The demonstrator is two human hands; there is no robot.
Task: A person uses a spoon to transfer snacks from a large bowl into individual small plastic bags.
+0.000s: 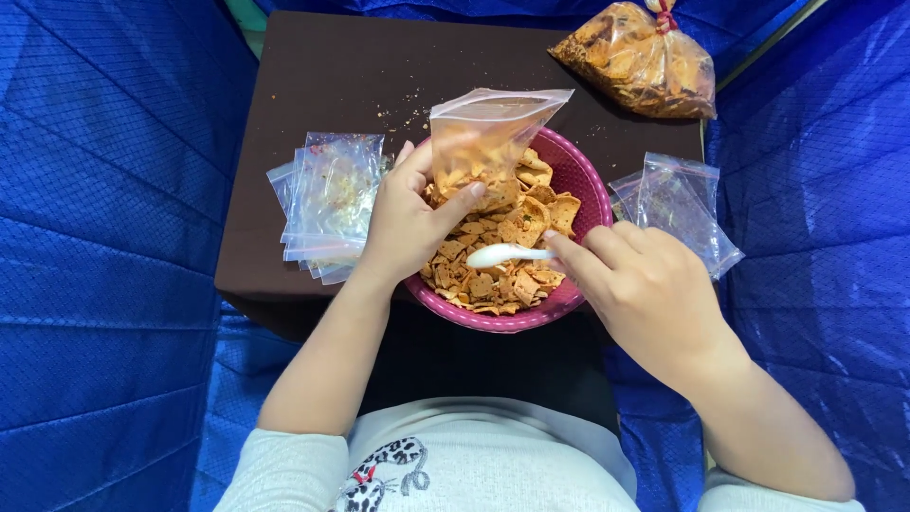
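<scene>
A pink bowl full of orange square crackers sits at the near edge of a small dark table. My left hand holds a small clear zip bag upright over the bowl, partly filled with crackers. In my right hand is a white plastic spoon, its scoop lying on the crackers in the bowl.
A stack of empty clear zip bags lies left of the bowl, and another few bags lie to its right. A large tied bag of snacks rests at the table's far right corner. Blue quilted fabric surrounds the table.
</scene>
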